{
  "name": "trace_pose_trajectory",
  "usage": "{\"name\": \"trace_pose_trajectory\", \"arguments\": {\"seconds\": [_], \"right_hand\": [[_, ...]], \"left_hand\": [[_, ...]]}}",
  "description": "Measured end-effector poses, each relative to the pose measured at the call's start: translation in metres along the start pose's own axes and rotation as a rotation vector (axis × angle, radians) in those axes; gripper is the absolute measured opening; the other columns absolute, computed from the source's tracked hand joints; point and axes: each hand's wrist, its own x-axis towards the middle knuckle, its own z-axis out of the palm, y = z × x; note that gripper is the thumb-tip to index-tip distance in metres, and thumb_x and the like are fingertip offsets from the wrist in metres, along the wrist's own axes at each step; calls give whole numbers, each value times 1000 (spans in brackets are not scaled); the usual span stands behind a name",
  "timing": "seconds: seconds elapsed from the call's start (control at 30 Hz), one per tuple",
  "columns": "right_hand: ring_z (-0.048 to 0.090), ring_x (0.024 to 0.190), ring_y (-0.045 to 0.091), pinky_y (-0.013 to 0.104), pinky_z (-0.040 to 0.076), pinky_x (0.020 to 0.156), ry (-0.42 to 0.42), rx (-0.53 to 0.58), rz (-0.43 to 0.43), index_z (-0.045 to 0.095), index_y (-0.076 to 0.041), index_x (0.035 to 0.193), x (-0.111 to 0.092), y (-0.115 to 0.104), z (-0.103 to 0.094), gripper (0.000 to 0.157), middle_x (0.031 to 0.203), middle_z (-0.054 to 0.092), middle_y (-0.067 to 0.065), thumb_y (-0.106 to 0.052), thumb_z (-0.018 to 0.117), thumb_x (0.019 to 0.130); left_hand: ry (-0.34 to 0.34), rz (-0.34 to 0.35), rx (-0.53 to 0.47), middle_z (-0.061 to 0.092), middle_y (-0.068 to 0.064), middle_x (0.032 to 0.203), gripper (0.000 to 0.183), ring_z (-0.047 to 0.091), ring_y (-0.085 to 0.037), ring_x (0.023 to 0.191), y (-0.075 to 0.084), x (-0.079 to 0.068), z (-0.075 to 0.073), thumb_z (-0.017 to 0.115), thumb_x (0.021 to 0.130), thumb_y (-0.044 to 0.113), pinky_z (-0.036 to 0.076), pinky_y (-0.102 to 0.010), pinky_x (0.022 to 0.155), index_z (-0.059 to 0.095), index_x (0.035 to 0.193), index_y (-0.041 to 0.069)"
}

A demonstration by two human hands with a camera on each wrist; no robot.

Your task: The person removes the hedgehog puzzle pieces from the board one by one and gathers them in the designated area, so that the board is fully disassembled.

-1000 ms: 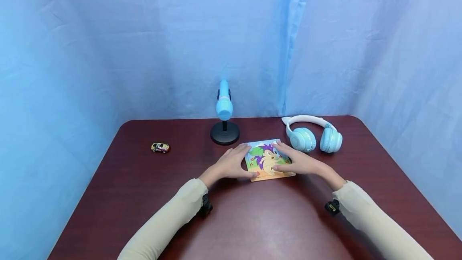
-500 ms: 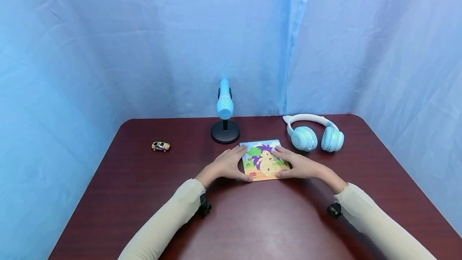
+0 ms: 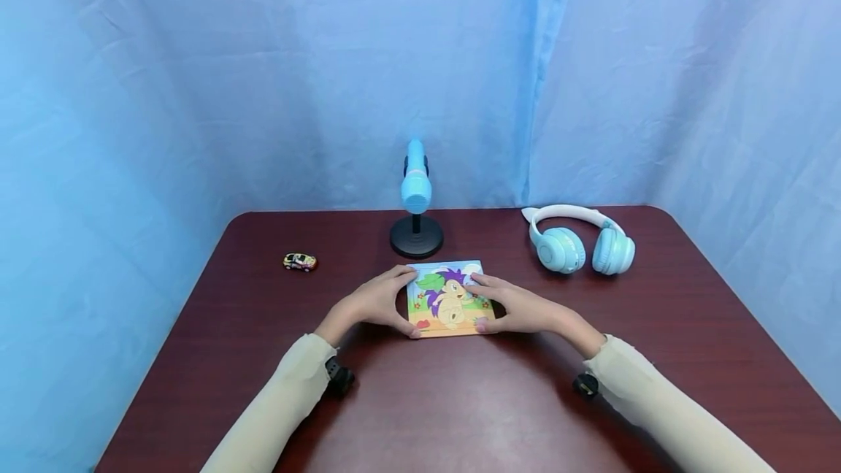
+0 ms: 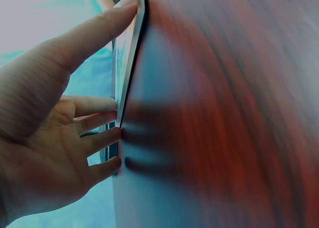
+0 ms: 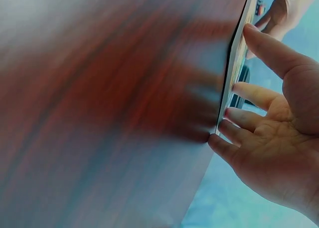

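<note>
A flat, square hedgehog picture board point(image 3: 450, 299) lies near the table's middle in the head view. It has a purple-spined hedgehog, a green leaf and a pale wooden-looking edge. My left hand point(image 3: 376, 301) is at its left side, thumb at the near corner and fingers spread toward the far corner. At the right side is my right hand point(image 3: 522, 305), its thumb and fingertips over the board's border. In the left wrist view the left thumb point(image 4: 102, 31) rests on the board's edge. The right wrist view has the right fingers point(image 5: 254, 94), fairly straight, touching the opposite edge.
Behind the board stands a light blue microphone point(image 3: 417, 192) on a round black base point(image 3: 417, 237). Blue and white headphones point(image 3: 561, 250) lie at the back right. A small toy car point(image 3: 300, 262) sits at the left on the dark red table point(image 3: 453, 414). Blue curtains point(image 3: 328, 79) surround it.
The board has moved left and slightly nearer, with both hands keeping at its sides. The right thumb has shifted toward the board's near right corner. The view has shifted slightly.
</note>
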Motion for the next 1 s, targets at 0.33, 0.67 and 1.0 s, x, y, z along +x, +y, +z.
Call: {"name": "trace_pose_trajectory", "arguments": {"seconds": [0.33, 0.67, 1.0], "right_hand": [[25, 154, 39, 59, 31, 118, 0, -27, -39, 40, -11, 158, 26, -26, 10, 77, 167, 25, 17, -43, 71, 95], [28, 152, 38, 56, 34, 117, 18, -45, -46, 42, -10, 156, 43, -50, 22, 76, 166, 28, 17, -40, 73, 94], [29, 152, 38, 54, 35, 117, 22, -55, -47, 44, -8, 155, 54, -65, 25, 74, 165, 29, 18, -38, 74, 94]], "left_hand": [[-37, -3, -73, 30, -15, 161, 111, 35, -32, 145, -26, -20, -18, 92, 74, 42, 40, -50, 115, 33, 158, 2], [-48, -4, -111, 31, -19, 157, 108, 36, -35, 140, -49, -36, -31, 94, 72, 33, 41, -54, 113, 35, 157, 1], [-41, -11, -158, 28, -20, 158, 108, 35, -37, 139, -62, -44, -36, 94, 72, 27, 43, -54, 112, 33, 157, -1]]}}
